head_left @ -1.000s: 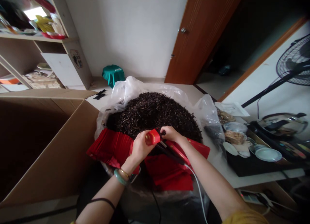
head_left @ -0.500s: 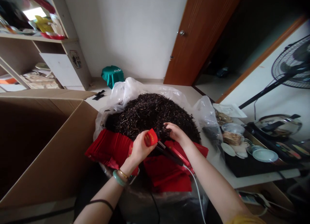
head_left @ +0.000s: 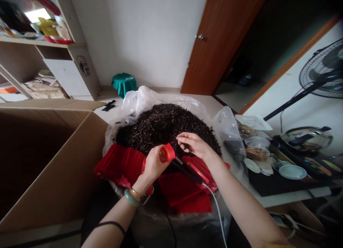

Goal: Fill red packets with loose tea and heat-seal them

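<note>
A person's left hand (head_left: pixel 153 164) grips a small red foil pouch (head_left: pixel 167 152), mouth open and tilted toward a heaped mound of dark, wiry dried tea leaves (head_left: pixel 166 125) that fills a clear plastic sack (head_left: pixel 139 99). The right hand (head_left: pixel 194 145) hovers just above the near edge of the mound, beside the pouch mouth, fingers curled in a loose pinch; whether any leaves sit between the fingertips is too small to tell. Under both hands lies a red-and-black handheld sealing tool (head_left: pixel 190 169) with a white cord (head_left: pixel 218 216) trailing toward the camera, resting on a loose spread of flat red pouches (head_left: pixel 184 192). A thicker, tidy stack of red pouches (head_left: pixel 120 162) sits to the left, against the sack. A large open brown cardboard box (head_left: pixel 53 165) stands at far left, its inside too dark to read. Judging by the scene, the work looks early: the mound is high, many pouches lie flat and seemingly unfilled, and the one in hand is not yet sealed. A low table (head_left: pixel 281 196) with dishes, a pot and a standing fan (head_left: pixel 321 73) fills the right side.
</note>
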Motion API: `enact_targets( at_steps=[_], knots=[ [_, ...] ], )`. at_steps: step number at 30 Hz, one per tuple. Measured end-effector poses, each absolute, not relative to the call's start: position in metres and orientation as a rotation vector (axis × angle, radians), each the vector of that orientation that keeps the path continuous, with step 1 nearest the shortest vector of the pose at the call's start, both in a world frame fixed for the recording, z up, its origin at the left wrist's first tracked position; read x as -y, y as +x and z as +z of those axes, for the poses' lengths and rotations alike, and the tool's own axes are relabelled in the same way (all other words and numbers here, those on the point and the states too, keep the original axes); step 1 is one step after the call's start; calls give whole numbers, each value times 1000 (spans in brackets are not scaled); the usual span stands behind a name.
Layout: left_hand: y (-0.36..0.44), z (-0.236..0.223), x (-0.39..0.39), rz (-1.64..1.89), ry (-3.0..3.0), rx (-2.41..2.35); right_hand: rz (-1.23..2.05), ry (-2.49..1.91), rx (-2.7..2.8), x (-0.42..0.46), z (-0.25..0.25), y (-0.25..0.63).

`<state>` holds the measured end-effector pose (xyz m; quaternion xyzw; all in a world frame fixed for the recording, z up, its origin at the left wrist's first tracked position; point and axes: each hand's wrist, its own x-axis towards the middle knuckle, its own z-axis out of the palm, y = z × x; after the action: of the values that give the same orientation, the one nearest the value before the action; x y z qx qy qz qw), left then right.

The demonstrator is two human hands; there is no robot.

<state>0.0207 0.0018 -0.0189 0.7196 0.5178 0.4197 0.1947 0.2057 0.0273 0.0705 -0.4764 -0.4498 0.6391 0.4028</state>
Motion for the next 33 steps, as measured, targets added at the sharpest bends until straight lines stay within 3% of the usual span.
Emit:
enact_targets(
  at_steps=[5,20,27,29,33],
  knots=[
    [21,-20,-2,1173,2019,-1461,1555,-1178,1315,-20,94,199],
    [22,-20,-2,1171,1958,-1511,1210,-1400,1659,-13,97,181],
    [23,-19,-1,1177,1938,-1530,1287,-1263,1696,-12,97,182],
    [23,-19,-2,1188,1934,-1542,1190,-1308,1695,-23,90,191],
    [22,-20,-3,1201,1931,-1543,670,-1651,2043,-47,54,210]
  ],
)
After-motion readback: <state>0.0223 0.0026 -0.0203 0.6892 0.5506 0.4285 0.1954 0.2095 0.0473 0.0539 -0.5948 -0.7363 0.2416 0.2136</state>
